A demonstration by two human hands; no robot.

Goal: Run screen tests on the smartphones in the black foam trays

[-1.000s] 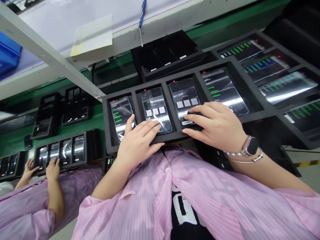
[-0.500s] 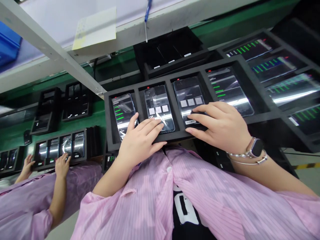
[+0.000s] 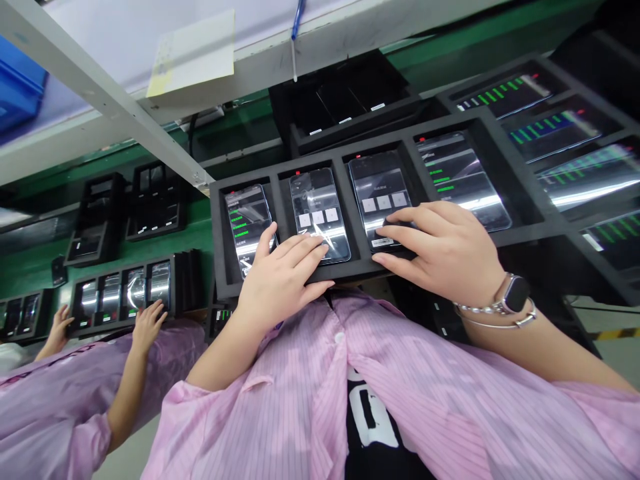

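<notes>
A black foam tray lies tilted in front of me, with smartphones set in its compartments. Fingers of my left hand, outstretched, rest on the lower part of the second smartphone; the thumb reaches toward the leftmost smartphone, which shows green lines. My right hand is over the third smartphone, fingers spread, fingertips at the lower part of its screen. White squares show on the second and third screens. The rightmost smartphone shows green lines and lies partly behind my right hand.
Another tray of lit smartphones stands at right. Behind is a dark tray. A white metal post slants down at left. A co-worker's hands are at another phone tray. A blue pen hangs above.
My hands keep nearly the same place on the phones. The view shifts slightly. The co-worker's nearer hand has moved right along their tray.
</notes>
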